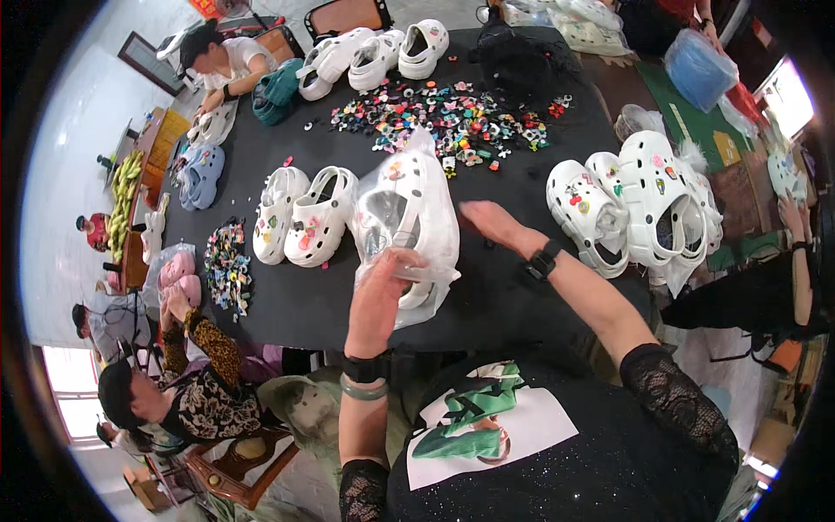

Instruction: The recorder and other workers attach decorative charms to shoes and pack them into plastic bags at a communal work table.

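Left hand: I see it gripping the lower edge of a clear plastic bag, fingers pinched on the film.
Bag contents: a white clog, lying on the black table in front of me.
Right hand: open, fingers loosely spread, holding nothing; it hovers just beside the bag's right side.
Left of bag: a pair of white clogs with coloured charms, side by side.
Right of bag: a stack of white clogs, some in plastic.
Far side: a scatter of small coloured charms.
Near left edge: a smaller charm pile.
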A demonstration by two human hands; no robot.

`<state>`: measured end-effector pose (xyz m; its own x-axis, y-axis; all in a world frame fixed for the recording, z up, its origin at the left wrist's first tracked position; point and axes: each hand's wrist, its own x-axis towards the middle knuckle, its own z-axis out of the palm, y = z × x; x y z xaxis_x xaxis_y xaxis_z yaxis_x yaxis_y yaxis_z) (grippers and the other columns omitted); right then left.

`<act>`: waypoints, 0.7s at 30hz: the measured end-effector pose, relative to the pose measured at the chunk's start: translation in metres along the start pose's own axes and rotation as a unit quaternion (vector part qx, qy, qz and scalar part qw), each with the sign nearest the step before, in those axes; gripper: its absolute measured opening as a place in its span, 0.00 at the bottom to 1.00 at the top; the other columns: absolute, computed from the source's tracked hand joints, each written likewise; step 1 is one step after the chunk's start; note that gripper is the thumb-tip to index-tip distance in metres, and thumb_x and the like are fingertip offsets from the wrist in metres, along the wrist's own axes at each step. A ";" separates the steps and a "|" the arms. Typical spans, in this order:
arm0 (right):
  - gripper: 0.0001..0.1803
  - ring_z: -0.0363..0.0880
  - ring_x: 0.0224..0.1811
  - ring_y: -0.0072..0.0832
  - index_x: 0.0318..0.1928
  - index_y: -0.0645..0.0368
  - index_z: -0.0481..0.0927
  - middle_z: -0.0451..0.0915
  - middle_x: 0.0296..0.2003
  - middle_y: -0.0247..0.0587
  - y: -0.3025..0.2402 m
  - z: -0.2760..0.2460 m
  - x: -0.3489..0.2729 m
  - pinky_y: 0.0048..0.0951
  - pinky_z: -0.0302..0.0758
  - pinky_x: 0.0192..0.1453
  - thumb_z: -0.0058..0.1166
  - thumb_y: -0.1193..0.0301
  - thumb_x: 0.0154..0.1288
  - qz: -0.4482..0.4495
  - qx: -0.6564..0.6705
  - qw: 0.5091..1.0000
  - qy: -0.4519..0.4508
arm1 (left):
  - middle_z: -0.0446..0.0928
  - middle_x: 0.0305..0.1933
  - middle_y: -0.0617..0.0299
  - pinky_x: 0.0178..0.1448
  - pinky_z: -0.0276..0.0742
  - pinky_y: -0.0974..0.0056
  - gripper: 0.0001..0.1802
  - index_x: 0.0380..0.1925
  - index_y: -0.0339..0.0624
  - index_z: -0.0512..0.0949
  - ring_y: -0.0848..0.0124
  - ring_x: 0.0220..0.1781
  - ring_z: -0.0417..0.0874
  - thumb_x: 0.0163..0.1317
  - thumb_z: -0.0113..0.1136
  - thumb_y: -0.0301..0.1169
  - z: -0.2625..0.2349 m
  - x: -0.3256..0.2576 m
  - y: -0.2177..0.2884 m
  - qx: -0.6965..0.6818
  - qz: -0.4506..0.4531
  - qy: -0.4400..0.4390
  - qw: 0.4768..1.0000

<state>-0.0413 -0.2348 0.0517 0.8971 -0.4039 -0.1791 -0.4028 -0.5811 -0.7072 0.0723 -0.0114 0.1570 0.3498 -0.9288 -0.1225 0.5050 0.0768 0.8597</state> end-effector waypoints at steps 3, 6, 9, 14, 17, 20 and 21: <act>0.17 0.72 0.48 0.46 0.46 0.56 0.73 0.71 0.42 0.49 0.040 0.025 -0.042 0.41 0.71 0.51 0.54 0.70 0.55 0.004 -0.057 0.998 0.034 | 0.76 0.44 0.62 0.52 0.67 0.67 0.21 0.43 0.39 0.75 0.73 0.47 0.74 0.71 0.37 0.43 0.006 0.003 -0.025 0.140 -0.076 -0.044 0.986; 0.19 0.71 0.48 0.45 0.47 0.57 0.71 0.69 0.46 0.49 0.066 0.037 -0.055 0.40 0.70 0.51 0.56 0.74 0.52 -0.076 -0.095 0.990 0.074 | 0.75 0.48 0.63 0.53 0.68 0.67 0.20 0.50 0.39 0.72 0.72 0.51 0.73 0.69 0.43 0.42 0.019 -0.004 -0.058 0.183 -0.158 -0.084 0.967; 0.21 0.71 0.47 0.45 0.47 0.57 0.71 0.68 0.46 0.50 0.081 0.026 -0.042 0.38 0.70 0.51 0.58 0.76 0.49 -0.068 -0.010 0.998 0.010 | 0.74 0.49 0.60 0.51 0.69 0.70 0.20 0.54 0.38 0.69 0.75 0.51 0.72 0.68 0.47 0.39 0.022 -0.012 -0.076 0.183 -0.234 -0.166 0.940; 0.22 0.72 0.38 0.34 0.49 0.61 0.69 0.68 0.46 0.46 0.067 -0.022 -0.030 0.31 0.73 0.43 0.60 0.74 0.52 -0.013 0.083 0.936 0.341 | 0.77 0.38 0.62 0.43 0.72 0.73 0.16 0.48 0.34 0.73 0.79 0.41 0.75 0.66 0.52 0.34 0.009 -0.049 -0.055 0.273 -0.204 -0.148 0.928; 0.17 0.74 0.35 0.29 0.47 0.61 0.72 0.73 0.40 0.43 0.033 -0.046 -0.055 0.30 0.73 0.40 0.57 0.69 0.59 0.055 0.169 0.935 0.306 | 0.77 0.27 0.66 0.34 0.71 0.75 0.12 0.39 0.33 0.77 0.82 0.30 0.74 0.61 0.59 0.30 -0.001 -0.075 -0.033 0.338 -0.145 0.045 0.929; 0.12 0.76 0.37 0.27 0.44 0.61 0.75 0.77 0.36 0.43 -0.012 -0.040 -0.110 0.29 0.74 0.42 0.50 0.67 0.65 -0.028 0.234 0.971 -0.048 | 0.73 0.31 0.63 0.42 0.70 0.67 0.24 0.47 0.38 0.74 0.72 0.34 0.73 0.49 0.69 0.31 -0.019 -0.078 -0.028 0.590 0.074 0.105 0.797; 0.12 0.77 0.38 0.28 0.43 0.62 0.75 0.78 0.36 0.43 -0.026 -0.032 -0.122 0.30 0.74 0.43 0.48 0.66 0.66 -0.120 0.172 0.965 -0.156 | 0.72 0.33 0.62 0.46 0.68 0.63 0.27 0.50 0.39 0.72 0.68 0.37 0.73 0.48 0.69 0.32 -0.025 -0.075 -0.032 0.666 0.131 0.102 0.727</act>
<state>-0.1457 -0.1931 0.1136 0.9896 -0.0227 -0.1417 -0.1409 -0.3402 -0.9297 0.0492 0.0650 0.1265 0.4739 -0.8624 0.1780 -0.7651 -0.3032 0.5680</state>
